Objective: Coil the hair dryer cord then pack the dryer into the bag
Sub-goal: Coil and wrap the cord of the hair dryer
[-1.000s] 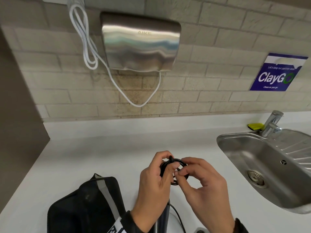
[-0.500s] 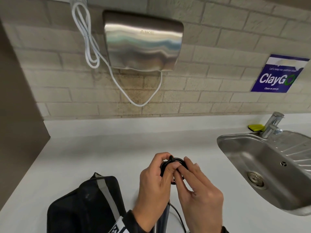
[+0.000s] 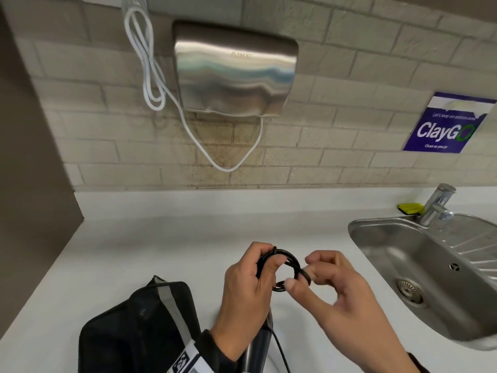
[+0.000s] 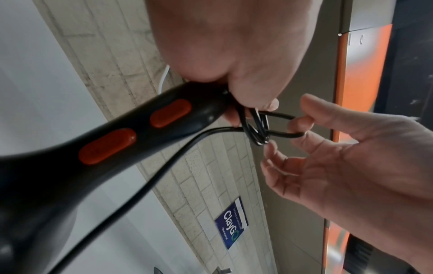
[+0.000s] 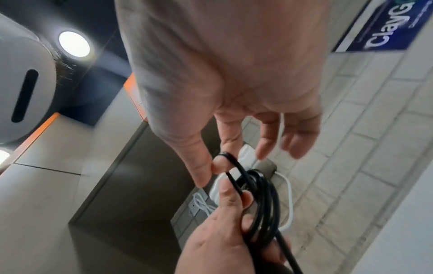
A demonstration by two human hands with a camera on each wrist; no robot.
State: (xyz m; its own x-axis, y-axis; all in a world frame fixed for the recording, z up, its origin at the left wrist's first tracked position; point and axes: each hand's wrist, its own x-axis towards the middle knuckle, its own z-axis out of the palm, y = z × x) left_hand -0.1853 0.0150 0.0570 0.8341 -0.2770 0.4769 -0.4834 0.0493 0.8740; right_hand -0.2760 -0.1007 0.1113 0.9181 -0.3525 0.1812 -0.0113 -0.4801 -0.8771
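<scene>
1. The left hand (image 3: 246, 288) has its fingers (image 5: 230, 196) curled round a small black coil of cord (image 3: 285, 266), held up above the worktop (image 3: 161, 246); the same hand also grips the end of the hair dryer (image 4: 110, 140) handle, where the cord leaves it.
2. The right hand (image 3: 341, 294) pinches one loop of the cord between thumb and forefinger on the far side of the coil from the left fingers; its other fingers (image 5: 290, 142) are spread loosely and hold nothing.
3. In the left wrist view the dryer's black handle carries two orange buttons (image 4: 106, 146) and runs down below the left fingers, with a loose length of cord hanging alongside it.
4. The black bag (image 3: 139, 329), with a grey stripe, lies on the worktop just below and to the left of the left fingers, apart from the dryer.
5. To the right of the right fingers a steel sink (image 3: 419, 270) is set into the worktop, with a tap (image 3: 437, 204) and a yellow sponge (image 3: 490, 207) at its back.
6. Far beyond the fingers, on the brick wall, hang a steel hand dryer (image 3: 234, 71) with a white cable (image 3: 150, 63) looped beside it, and to the right a blue ClayGo sign (image 3: 447, 125).
</scene>
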